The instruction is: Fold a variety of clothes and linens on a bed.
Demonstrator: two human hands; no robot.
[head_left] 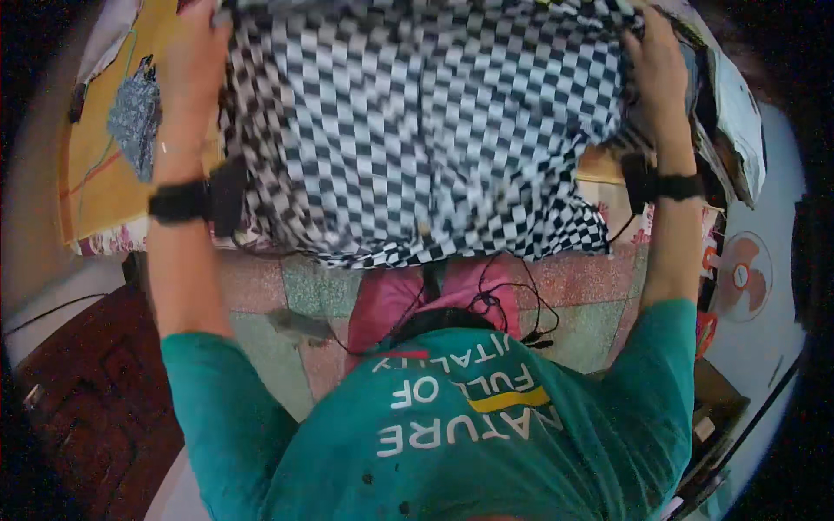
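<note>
A black-and-white checkered garment [365, 130] is stretched between my two hands over the table, with a dark seam line running down its middle. My left hand [198, 48] is closed on its upper left edge, somewhat blurred. At the upper right edge my right hand [658, 65] grips the cloth, its fingers partly hidden in the folds. The garment's lower edge is rumpled and hangs at the table's near edge. Its top runs up to the frame's upper rim.
A yellow-brown tabletop [95, 174] shows at left, with a crumpled grey patterned cloth [136, 117] on it. Piled fabrics [737, 117] lie at the right. An orange-bladed fan [741, 276] stands beyond them. Black cables [521, 304] hang by my lap.
</note>
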